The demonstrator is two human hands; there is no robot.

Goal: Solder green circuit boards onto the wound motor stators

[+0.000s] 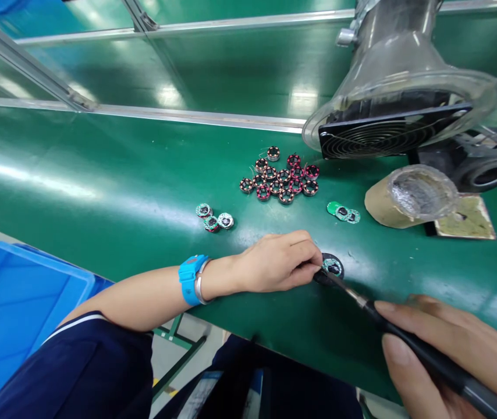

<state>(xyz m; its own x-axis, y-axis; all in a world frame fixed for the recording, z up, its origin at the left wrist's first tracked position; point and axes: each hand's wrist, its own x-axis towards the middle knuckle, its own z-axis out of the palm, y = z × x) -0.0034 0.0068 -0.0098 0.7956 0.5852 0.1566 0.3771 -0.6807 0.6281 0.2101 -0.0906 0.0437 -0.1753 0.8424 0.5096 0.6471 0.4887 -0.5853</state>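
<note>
My right hand (453, 343) grips the black handle of a soldering iron (405, 334). The iron's tip points left, reaching the near edge of a small round circuit board (332, 266) that sits in a black round holder (341, 269). My left hand (279, 262) is closed in a pinch at the left side of this holder; what lies between its fingertips is hidden. Close behind the holder lie a few loose round circuit boards (342, 213), partly overlapping. Left of them is a group of several small wound motor coils (284, 176) with thin wire ends.
Three coils with boards on top (212, 224) lie left on the green tabletop (121, 198). A fume extractor nozzle with a fan (388, 128) hangs at right. Below it stand a cardboard tube (388, 201) and an iron stand (484, 169). A blue crate (21, 326) is at left.
</note>
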